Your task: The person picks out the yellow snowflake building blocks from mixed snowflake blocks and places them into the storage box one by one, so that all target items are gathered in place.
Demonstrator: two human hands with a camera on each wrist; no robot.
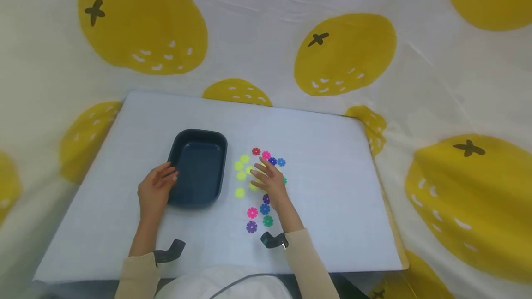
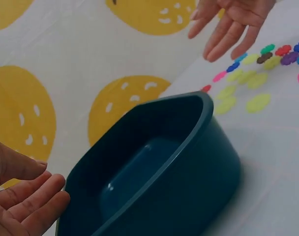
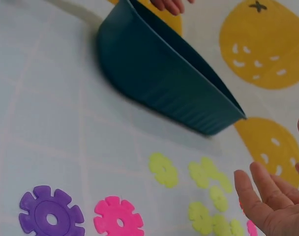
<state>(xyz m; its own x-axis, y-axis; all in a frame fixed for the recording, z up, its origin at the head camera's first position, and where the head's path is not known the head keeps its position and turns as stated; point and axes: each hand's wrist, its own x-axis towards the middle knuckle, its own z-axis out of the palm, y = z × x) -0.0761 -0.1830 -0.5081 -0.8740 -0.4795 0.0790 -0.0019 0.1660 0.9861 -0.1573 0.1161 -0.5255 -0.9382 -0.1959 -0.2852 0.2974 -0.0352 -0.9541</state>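
A dark blue-green plastic basin (image 1: 198, 170) stands on the table, and its inside shows bare in the head view. My left hand (image 1: 155, 193) is at the basin's left rim, fingers loosely bent and fingertips right at the edge, gripping nothing. Over the scattered plastic snowflake discs hovers my right hand (image 1: 270, 183), its fingers spread and nothing between them. Several yellow-green discs (image 1: 239, 193) lie between that hand and the basin. Nearer my body are a purple disc (image 3: 51, 219) and a pink disc (image 3: 119, 216). The right hand hides some discs beneath it.
The white table (image 1: 332, 206) carries a pale cloth. Behind it hangs a white curtain with large yellow fruit prints (image 1: 345, 54). Red (image 1: 256, 151), blue (image 1: 281, 162) and green (image 1: 268, 221) discs lie around the yellow-green ones.
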